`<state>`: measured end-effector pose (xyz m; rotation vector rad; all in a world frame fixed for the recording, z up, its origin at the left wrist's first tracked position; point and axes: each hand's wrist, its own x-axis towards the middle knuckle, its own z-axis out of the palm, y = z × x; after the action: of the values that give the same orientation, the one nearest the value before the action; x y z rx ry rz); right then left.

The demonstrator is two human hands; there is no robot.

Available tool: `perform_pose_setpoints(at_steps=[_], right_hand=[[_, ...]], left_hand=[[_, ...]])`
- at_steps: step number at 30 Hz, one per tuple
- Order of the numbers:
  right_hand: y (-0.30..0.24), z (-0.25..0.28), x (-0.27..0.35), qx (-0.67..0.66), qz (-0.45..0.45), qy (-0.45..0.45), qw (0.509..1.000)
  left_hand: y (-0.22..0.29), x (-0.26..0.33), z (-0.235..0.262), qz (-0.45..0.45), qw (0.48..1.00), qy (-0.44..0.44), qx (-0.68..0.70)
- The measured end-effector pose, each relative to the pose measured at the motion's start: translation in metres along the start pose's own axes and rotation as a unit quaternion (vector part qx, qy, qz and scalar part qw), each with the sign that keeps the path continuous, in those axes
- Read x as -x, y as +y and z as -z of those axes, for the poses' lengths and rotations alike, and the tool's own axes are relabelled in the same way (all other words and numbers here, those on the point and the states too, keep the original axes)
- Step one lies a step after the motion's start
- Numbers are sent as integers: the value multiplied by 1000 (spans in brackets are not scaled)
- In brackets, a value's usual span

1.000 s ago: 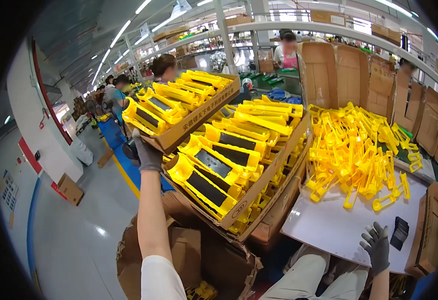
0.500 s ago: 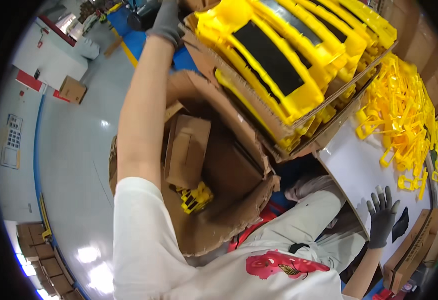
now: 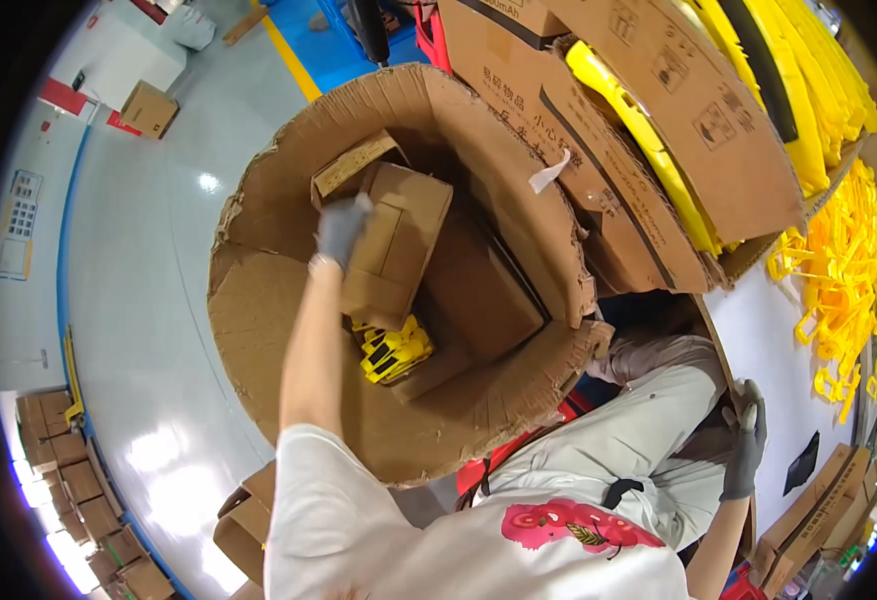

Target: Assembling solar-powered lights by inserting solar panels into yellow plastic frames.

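Note:
My left hand [image 3: 342, 230], in a grey glove, is inside a large torn-edged cardboard carton [image 3: 259, 300]. It is smeared by motion beside a smaller brown box [image 3: 399, 235]; its fingers cannot be made out, nor whether it touches that box. Below the small box lies a cluster of yellow and black pieces [image 3: 396, 350]. At the right, my gloved right hand [image 3: 747, 445] is closed round the near edge of a white tabletop [image 3: 774, 345].
Cartons [image 3: 599, 170] holding long yellow parts [image 3: 649, 140] rise beyond the large carton. A heap of yellow plastic pieces [image 3: 839, 280] covers the table's far side. A flat black piece [image 3: 802, 463] and a long narrow box [image 3: 814, 520] lie nearer. Grey floor [image 3: 159, 320] stretches left.
My left hand has come down from beside the upper carton of yellow parts into the large carton. My right hand, spread over the table before, now grips its edge. The view has shifted.

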<state>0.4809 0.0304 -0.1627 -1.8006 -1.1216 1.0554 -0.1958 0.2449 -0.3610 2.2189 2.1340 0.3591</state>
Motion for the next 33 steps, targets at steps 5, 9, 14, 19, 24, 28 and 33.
perform_pose_setpoints(at_steps=[5, 9, 14, 19, 24, 28, 33], right_hand=[[5, 2, 27, 28, -43, 60, 997], [28, 6, 56, 10, -82, 77, 994], [34, 10, 93, 42, -169, 149, 973], [44, 15, 108, 69, -214, 162, 961], [49, 23, 112, 44, -216, 173, 960], [52, 22, 102, 44, -191, 122, 973], [58, 19, 85, 6, -138, 74, 988]], left_hand=[[88, 114, -173, 155, 928, -327, 90], [92, 145, -226, 240, 914, -326, 40], [95, 123, -260, 252, 913, -320, 7], [69, 113, -270, 239, 944, -211, -79], [78, 132, -215, 201, 976, -76, 37], [80, 142, -129, 133, 983, 75, 106], [97, 161, 13, 136, 950, 153, 237]])
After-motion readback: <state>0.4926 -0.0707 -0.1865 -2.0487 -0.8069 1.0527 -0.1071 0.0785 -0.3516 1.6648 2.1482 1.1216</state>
